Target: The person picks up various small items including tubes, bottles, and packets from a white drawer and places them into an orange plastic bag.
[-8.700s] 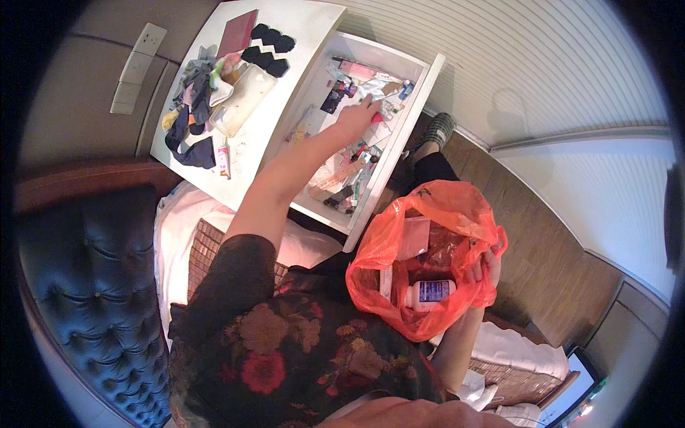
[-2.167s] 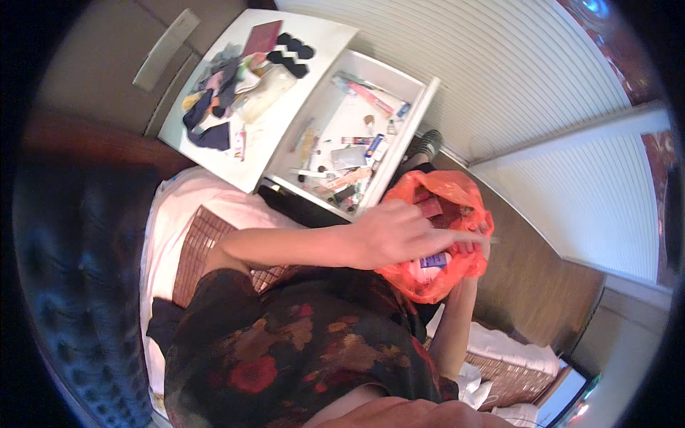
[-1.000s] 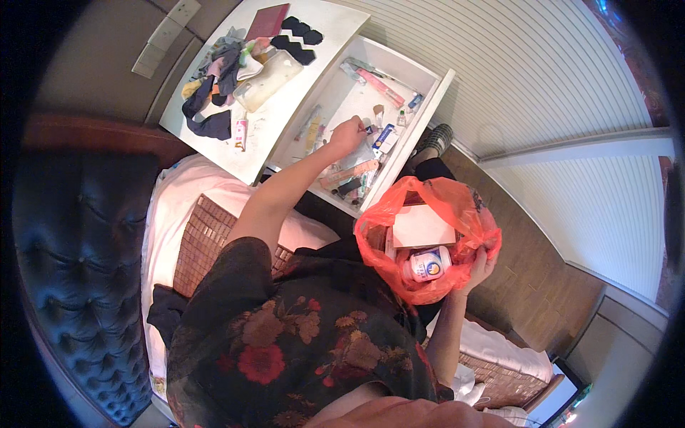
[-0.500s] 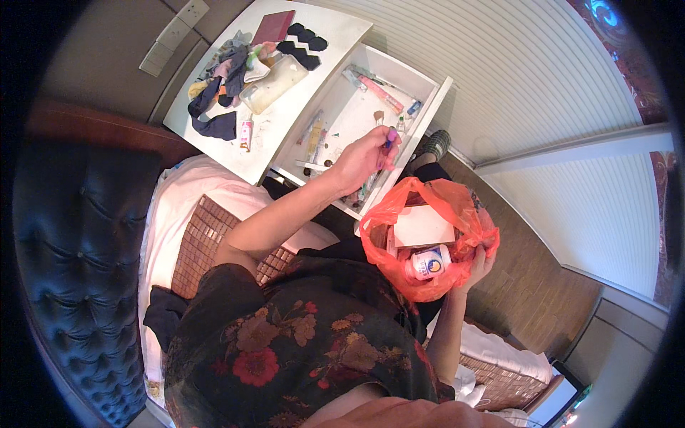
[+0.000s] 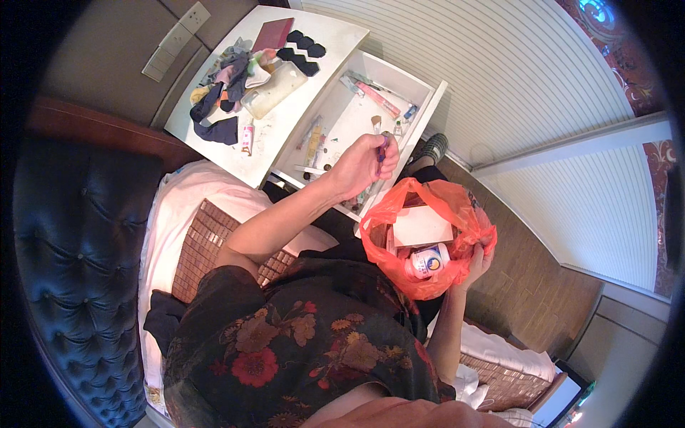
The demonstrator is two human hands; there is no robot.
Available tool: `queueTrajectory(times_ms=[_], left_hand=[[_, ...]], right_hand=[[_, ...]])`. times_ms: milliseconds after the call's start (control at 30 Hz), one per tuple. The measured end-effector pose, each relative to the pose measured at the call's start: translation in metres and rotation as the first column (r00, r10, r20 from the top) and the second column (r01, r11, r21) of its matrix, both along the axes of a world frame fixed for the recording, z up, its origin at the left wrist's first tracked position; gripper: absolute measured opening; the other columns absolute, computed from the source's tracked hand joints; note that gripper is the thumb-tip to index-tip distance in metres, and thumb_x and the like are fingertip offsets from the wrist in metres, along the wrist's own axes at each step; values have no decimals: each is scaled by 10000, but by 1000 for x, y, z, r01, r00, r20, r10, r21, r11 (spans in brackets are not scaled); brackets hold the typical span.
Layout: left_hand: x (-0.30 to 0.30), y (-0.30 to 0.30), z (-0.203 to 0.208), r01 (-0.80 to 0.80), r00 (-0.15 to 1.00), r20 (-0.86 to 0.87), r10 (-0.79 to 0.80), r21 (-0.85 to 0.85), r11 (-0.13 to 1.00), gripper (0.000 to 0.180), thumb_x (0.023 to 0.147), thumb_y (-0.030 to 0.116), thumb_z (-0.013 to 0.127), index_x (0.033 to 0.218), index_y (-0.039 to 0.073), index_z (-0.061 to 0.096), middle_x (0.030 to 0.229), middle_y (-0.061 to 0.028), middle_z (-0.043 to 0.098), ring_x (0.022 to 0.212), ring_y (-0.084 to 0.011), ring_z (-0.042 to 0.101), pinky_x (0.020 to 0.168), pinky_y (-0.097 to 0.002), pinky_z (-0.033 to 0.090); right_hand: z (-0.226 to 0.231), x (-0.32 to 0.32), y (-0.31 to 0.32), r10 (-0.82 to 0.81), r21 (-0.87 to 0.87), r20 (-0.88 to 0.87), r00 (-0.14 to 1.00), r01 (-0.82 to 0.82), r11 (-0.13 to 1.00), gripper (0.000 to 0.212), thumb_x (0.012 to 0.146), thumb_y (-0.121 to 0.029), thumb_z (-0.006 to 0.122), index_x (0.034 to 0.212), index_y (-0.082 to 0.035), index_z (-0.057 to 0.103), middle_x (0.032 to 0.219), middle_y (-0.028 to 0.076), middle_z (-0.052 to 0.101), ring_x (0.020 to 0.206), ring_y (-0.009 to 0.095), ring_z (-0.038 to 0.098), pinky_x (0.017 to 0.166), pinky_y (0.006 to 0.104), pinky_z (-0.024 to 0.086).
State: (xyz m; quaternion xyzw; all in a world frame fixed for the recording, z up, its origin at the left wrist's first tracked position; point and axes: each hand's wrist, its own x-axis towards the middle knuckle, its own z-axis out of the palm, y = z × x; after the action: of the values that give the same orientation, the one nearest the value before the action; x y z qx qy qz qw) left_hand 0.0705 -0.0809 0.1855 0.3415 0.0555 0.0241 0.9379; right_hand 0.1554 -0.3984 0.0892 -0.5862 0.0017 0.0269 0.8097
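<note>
Room: a bedside corner with a wood-look floor (image 5: pixel 528 257), white ribbed panels (image 5: pixel 471 78) and a black tufted headboard (image 5: pixel 78 264).
Clothing: a dark floral shirt (image 5: pixel 307 342) fills the nearest part of the view.
Bed: a brown woven mat (image 5: pixel 208 235) lies on pale bedding (image 5: pixel 193 184) beside the left arm.
Right hand (image 5: pixel 481 264): fingers bent around the bag's right rim, partly hidden by the plastic.
Bag: the red plastic bag (image 5: pixel 427 289) gapes upward near the lap, with a white bottle (image 5: pixel 430 260) on its side and a pale flat box (image 5: pixel 422 225) inside.
Left hand (image 5: pixel 365 165): fingers curled closed around a slim purple item (image 5: pixel 382 153), its kind unclear, above the drawer's near part.
Drawer: the white drawer (image 5: pixel 424 116) stands pulled out, holding a brush (image 5: pixel 376 123), a long pink package (image 5: pixel 378 98) and small bits.
Cabinet top: farther off, the white surface (image 5: pixel 282 135) bears crumpled cloths (image 5: pixel 232 77), a translucent tray (image 5: pixel 277 89), a tube (image 5: pixel 247 140) and a dark red flat item (image 5: pixel 272 33).
</note>
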Motion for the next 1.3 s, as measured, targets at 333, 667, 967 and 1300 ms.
queueTrajectory(times_ms=[333,667,967,1300], left_hand=[[3,5,-10,-55,998,-17,54,-9,998,269,862,334,448,762,100,363,736,-2,360,651,-114,349,621,-261,344],[-1,-3,-11,-91,994,-43,97,125,988,185,911,261,447,879,78,442,803,-18,429,698,-123,406,661,-256,362],[-21,-80,60,-171,921,224,-319,968,186,201,834,98,548,1029,47,548,980,-101,554,910,-264,556,842,-368,434],[60,-19,-17,-241,971,231,67,940,243,177,797,21,510,956,43,587,935,-103,587,909,-276,553,799,-363,448]], right_hand=[[1,1,0,-5,-29,-6,1000,5,1000,313,790,12,481,1095,13,553,1040,44,554,902,130,545,818,256,446],[2,2,-2,36,-160,42,998,-28,987,302,799,-6,475,1091,20,550,1050,49,553,911,131,542,812,260,441],[3,1,0,15,-119,25,1000,-12,993,310,810,-11,466,1109,21,540,1058,49,539,918,131,531,812,268,440],[0,-4,-13,-5,51,-128,992,12,999,337,817,7,428,1138,20,532,1091,90,576,935,170,577,837,301,474]])
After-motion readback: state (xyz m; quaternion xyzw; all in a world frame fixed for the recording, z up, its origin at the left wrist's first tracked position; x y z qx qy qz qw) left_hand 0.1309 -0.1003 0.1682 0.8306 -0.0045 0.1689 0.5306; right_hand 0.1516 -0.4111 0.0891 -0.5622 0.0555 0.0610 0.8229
